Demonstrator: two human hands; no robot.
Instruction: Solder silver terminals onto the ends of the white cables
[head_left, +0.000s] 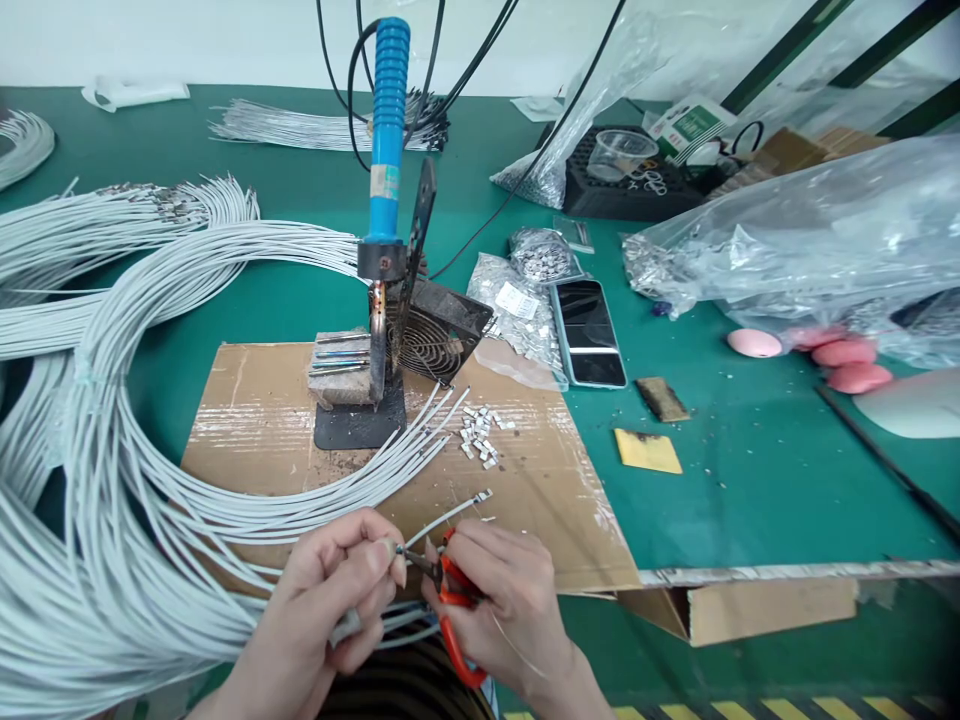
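Note:
My left hand [334,600] pinches the end of a white cable between thumb and forefinger at the front edge of the cardboard. Wrapped in my right hand [517,600] is a pair of scissors [459,650] with orange-red loop handles. Their dark metal tips reach to the cable end at my left fingertips; whether the blades touch it I cannot tell. Just beyond both hands, another white cable end [450,515] with a small metal terminal lies over the cardboard. Several small metal terminals [480,435] are scattered farther back.
A blue-handled soldering iron [388,150] stands upright in its stand on the cardboard sheet [540,510]. Large coils of white cable [97,480] fill the left. A phone [589,335], a yellow sponge [647,451] and plastic bags [810,230] lie to the right.

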